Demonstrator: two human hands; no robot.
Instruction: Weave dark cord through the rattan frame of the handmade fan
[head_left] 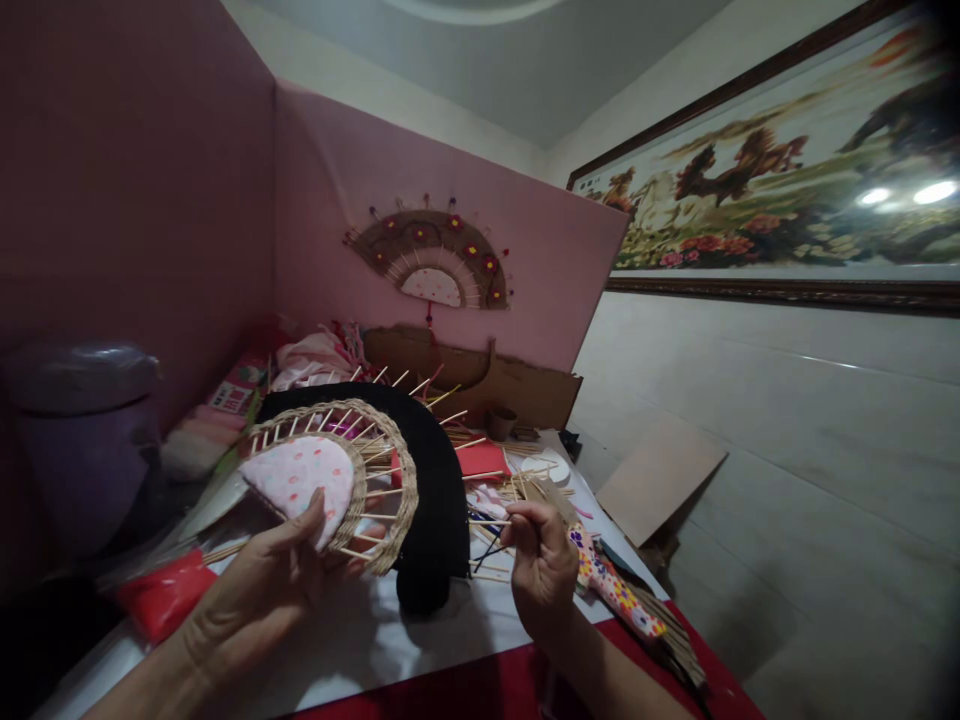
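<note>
My left hand (pixel 281 570) grips a handmade fan by its base, thumb on the white half-round panel (pixel 300 482) with pink dots. Around that panel run woven straw bands (pixel 409 470) over thin wooden sticks. A broad black band (pixel 442 470) forms the outer part, with stick ends poking past its edge. At the band's lower end hangs a black roll (pixel 422 590), possibly of the same material. My right hand (pixel 541 560) is closed in a pinch at the tip of one stick (pixel 491 522) on the fan's right side. Dark thin strands (pixel 489 553) show beside these fingers.
A finished fan with red flowers (pixel 431 250) hangs on the pink board (pixel 540 260). Loose sticks, a red packet (pixel 484 460), a white disc (pixel 546 467) and a flower-patterned piece (pixel 619 590) lie on the table. A lidded bin (pixel 86 460) stands left.
</note>
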